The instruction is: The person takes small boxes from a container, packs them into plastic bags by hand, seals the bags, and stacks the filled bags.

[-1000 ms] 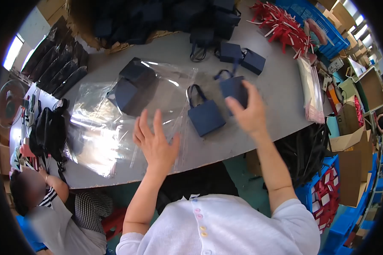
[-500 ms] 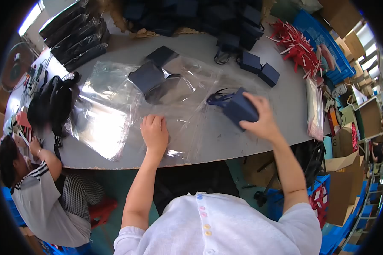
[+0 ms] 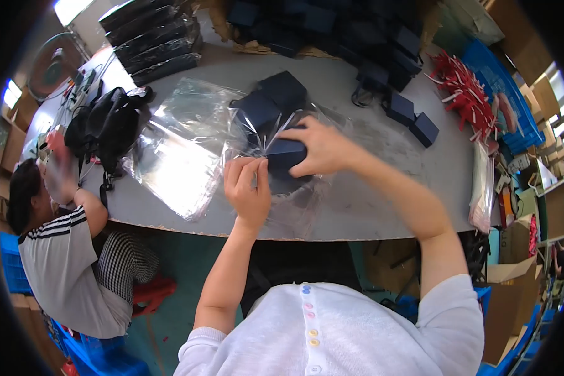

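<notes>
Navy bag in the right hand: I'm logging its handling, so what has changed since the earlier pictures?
The right hand carried the navy bag leftward to the clear plastic. The left hand, open at first, now pinches that plastic. The red-and-white heap stayed put.

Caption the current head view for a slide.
Left hand pinching clear plastic, right hand gripping a boxy dark blue item, over a grey table.

Grey table (image 3: 382,210), clear plastic (image 3: 188,135), navy boxes (image 3: 425,130)
</notes>
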### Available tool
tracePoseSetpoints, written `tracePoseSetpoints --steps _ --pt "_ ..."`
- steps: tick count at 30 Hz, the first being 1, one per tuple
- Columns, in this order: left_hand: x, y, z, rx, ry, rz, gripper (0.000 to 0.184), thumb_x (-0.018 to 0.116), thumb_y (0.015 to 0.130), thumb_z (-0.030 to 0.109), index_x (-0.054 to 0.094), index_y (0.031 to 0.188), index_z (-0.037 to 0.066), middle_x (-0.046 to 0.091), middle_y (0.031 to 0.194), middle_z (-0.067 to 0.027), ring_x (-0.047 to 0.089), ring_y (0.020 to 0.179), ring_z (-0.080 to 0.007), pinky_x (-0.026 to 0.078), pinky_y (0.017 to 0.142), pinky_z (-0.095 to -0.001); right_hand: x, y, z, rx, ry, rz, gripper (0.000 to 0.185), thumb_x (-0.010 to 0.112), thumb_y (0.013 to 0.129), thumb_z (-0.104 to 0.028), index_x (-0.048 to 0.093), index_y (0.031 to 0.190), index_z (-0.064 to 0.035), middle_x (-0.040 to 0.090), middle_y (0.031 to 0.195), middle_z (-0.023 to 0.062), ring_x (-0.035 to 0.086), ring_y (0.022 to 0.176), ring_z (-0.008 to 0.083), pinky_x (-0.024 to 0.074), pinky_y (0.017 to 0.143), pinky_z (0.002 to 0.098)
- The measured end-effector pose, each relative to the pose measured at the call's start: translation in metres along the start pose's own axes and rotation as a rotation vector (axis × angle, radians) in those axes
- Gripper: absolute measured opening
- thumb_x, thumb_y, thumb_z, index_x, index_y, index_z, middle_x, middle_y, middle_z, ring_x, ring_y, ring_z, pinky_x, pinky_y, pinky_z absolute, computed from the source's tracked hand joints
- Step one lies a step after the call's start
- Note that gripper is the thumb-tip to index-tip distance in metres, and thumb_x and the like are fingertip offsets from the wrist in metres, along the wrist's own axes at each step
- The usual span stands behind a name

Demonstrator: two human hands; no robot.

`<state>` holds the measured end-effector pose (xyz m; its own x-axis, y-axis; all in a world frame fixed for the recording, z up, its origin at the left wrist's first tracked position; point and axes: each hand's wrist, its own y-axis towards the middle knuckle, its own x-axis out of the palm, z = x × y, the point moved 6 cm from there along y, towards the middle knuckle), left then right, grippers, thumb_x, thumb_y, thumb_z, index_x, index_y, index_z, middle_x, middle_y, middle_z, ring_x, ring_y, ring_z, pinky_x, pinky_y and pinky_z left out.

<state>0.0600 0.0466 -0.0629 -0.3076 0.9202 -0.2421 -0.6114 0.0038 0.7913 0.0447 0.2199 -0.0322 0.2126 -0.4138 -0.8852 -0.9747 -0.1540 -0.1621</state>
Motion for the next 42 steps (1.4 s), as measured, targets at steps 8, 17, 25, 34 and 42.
tracePoseSetpoints --steps 8,17,25,34,42 --pt "-0.045 -0.004 -0.006 0.015 0.295 0.194 0.038 0.072 0.077 0.005 0.057 0.111 -0.004 0.057 0.103 -0.0153 0.054 0.097 -0.0319 0.046 0.085 -0.0402 0.079 0.048 -0.027 -0.391 0.507 0.235 0.079 0.082 0.063 -0.028 0.055 0.137 -0.0236 0.043 0.137 0.0225 0.042 0.131 0.0376 0.0377 0.107 0.0417" --pt "-0.083 -0.028 -0.073 -0.253 0.253 0.101 0.001 0.060 0.086 -0.002 0.059 0.086 -0.003 0.059 0.077 -0.0130 0.058 0.068 -0.0284 0.047 0.064 -0.0359 0.103 0.041 -0.075 -0.030 0.324 0.599 0.079 0.078 0.062 -0.031 0.053 0.137 -0.0232 0.035 0.138 0.0238 0.051 0.111 0.0438 0.0486 0.091 0.0472" --pt "-0.080 -0.044 -0.087 -0.275 0.015 0.049 0.006 0.062 0.083 -0.006 0.059 0.087 -0.003 0.058 0.076 -0.0128 0.059 0.069 -0.0240 0.047 0.064 -0.0313 0.101 0.028 -0.087 0.001 0.285 0.761 0.076 0.081 0.060 -0.026 0.057 0.131 -0.0124 0.039 0.130 0.0288 0.045 0.119 0.0447 0.0425 0.097 0.0457" --pt "-0.032 -0.045 -0.049 -0.275 -0.097 -0.025 0.013 0.062 0.080 -0.007 0.060 0.091 -0.001 0.057 0.073 -0.0098 0.058 0.064 -0.0196 0.046 0.061 -0.0300 0.106 -0.021 -0.036 0.045 0.271 0.807 0.077 0.081 0.063 -0.020 0.055 0.135 -0.0169 0.034 0.138 0.0283 0.040 0.122 0.0460 0.0368 0.102 0.0491" --pt "-0.035 -0.055 -0.045 -0.221 -0.228 -0.097 0.015 0.062 0.077 -0.008 0.061 0.090 -0.001 0.057 0.070 -0.0095 0.057 0.062 -0.0181 0.045 0.058 -0.0267 0.105 -0.024 -0.048 0.106 0.330 0.923 0.070 0.083 0.066 -0.026 0.058 0.131 -0.0150 0.037 0.136 0.0247 0.039 0.125 0.0442 0.0338 0.104 0.0494"
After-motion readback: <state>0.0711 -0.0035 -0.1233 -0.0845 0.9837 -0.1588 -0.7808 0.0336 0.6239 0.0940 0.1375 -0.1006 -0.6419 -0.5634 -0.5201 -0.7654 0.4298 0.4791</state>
